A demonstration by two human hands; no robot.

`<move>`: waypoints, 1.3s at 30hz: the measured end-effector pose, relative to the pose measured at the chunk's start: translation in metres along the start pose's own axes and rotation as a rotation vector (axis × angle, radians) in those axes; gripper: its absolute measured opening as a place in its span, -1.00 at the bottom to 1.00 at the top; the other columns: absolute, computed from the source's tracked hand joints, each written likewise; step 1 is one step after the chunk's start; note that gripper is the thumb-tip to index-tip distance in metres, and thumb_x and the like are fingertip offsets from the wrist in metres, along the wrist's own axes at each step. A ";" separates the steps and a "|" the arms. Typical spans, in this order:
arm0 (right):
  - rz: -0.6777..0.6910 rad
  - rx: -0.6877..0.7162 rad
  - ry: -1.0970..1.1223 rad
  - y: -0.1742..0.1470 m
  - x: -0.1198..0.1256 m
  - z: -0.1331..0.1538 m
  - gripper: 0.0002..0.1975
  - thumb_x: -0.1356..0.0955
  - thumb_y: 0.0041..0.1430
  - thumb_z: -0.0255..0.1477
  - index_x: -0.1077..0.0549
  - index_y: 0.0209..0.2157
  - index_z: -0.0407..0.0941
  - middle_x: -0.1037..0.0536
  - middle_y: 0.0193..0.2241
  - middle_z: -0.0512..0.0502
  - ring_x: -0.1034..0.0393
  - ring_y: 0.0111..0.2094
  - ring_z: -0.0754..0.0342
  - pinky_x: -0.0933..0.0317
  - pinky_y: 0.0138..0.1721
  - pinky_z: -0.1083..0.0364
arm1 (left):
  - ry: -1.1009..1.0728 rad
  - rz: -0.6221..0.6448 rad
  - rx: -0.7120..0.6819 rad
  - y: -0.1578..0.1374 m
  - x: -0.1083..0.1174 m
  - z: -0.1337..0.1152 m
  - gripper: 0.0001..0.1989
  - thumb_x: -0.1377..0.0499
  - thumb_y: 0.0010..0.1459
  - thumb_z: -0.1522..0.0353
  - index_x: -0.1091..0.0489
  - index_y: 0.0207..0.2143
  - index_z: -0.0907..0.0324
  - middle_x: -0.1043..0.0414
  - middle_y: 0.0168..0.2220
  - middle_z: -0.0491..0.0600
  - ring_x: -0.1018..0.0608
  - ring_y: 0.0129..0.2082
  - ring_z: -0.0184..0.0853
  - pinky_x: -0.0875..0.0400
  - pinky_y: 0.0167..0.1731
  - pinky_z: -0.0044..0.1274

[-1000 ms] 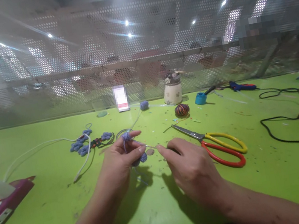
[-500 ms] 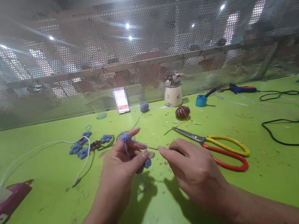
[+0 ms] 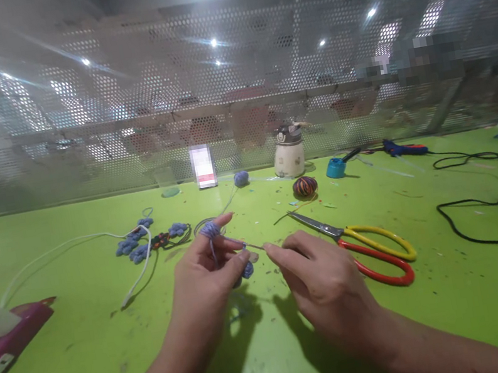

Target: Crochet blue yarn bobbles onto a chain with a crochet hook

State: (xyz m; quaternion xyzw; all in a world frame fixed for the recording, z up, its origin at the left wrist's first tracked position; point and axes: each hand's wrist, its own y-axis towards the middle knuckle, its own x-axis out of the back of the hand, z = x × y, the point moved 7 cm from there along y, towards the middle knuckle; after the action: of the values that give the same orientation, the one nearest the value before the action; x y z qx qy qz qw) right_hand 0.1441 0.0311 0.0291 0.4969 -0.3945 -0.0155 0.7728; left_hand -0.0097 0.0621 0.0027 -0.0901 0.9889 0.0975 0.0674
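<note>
My left hand point(image 3: 208, 269) pinches a small piece of purple crochet work point(image 3: 247, 269) between thumb and fingers. Purple yarn point(image 3: 210, 230) is wound round its raised index finger and runs down to the work. In my right hand point(image 3: 317, 264) is a thin crochet hook point(image 3: 255, 247), held between thumb and index finger, its tip at the loop beside my left thumb. The hand hides the rest of the hook. A strand leads back to a purple yarn ball point(image 3: 241, 179). Scissors point(image 3: 333, 231) with yellow and red handles lie just beyond my right hand.
Purple crocheted flowers point(image 3: 136, 240) lie at left by a white cable point(image 3: 72, 241). A phone point(image 3: 204, 167), a bottle point(image 3: 288, 151), a multicoloured yarn ball point(image 3: 305, 186), a blue pot point(image 3: 335, 167) and a glue gun point(image 3: 405, 147) stand or lie behind. Power strips point(image 3: 11, 337) sit at both sides.
Both hands stay in nearly the same place, still holding the work and the hook. The whole view has shifted very slightly.
</note>
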 end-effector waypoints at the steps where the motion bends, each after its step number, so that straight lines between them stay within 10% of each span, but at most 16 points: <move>1: 0.002 -0.006 0.004 0.000 0.000 0.000 -0.68 -0.24 0.17 -0.72 -0.58 -0.16 -0.35 -0.44 -0.47 -0.24 -0.29 -0.44 0.01 -0.16 -0.45 0.06 | 0.019 -0.011 -0.003 0.000 0.000 -0.001 -0.45 -0.37 -0.08 0.45 -0.42 0.03 0.17 -0.44 -0.45 -0.15 -0.47 -0.48 -0.46 -0.39 -0.48 -0.63; 17: 0.090 -0.072 -0.040 -0.001 -0.012 -0.004 -0.72 -0.23 0.24 -0.63 -0.59 -0.22 -0.24 -0.40 -0.51 -0.14 -0.21 -0.50 0.07 -0.02 -0.48 0.09 | 0.388 -0.053 -0.100 -0.004 0.001 -0.002 -0.41 -0.19 -0.02 0.46 -0.35 0.14 0.17 -0.39 -0.42 -0.11 -0.35 -0.52 -0.40 -0.31 -0.50 -0.53; 29: 0.143 -0.036 -0.130 -0.004 -0.019 -0.001 -0.68 -0.21 0.23 -0.65 -0.59 -0.20 -0.25 -0.38 -0.51 -0.16 -0.18 -0.50 0.04 0.02 -0.47 0.06 | 0.655 -0.017 -0.430 -0.014 -0.012 -0.016 -0.41 -0.10 -0.01 0.62 -0.42 0.09 0.07 -0.40 -0.34 -0.06 -0.37 -0.48 -0.36 -0.32 -0.40 -0.50; 39: 0.145 -0.163 0.129 -0.002 -0.020 -0.009 -0.72 -0.24 0.24 -0.63 -0.58 -0.20 -0.22 -0.41 -0.48 -0.12 -0.27 -0.46 0.07 -0.09 -0.44 0.10 | 0.581 0.026 -0.312 -0.010 -0.013 -0.011 -0.44 -0.13 0.07 0.52 -0.33 0.16 0.11 -0.39 -0.30 -0.05 -0.36 -0.51 -0.40 -0.33 -0.43 -0.50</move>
State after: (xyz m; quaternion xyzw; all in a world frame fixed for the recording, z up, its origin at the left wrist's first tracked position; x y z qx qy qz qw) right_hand 0.1369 0.0450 0.0141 0.4028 -0.3763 0.0402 0.8334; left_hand 0.0038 0.0528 0.0132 -0.1108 0.9410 0.2186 -0.2334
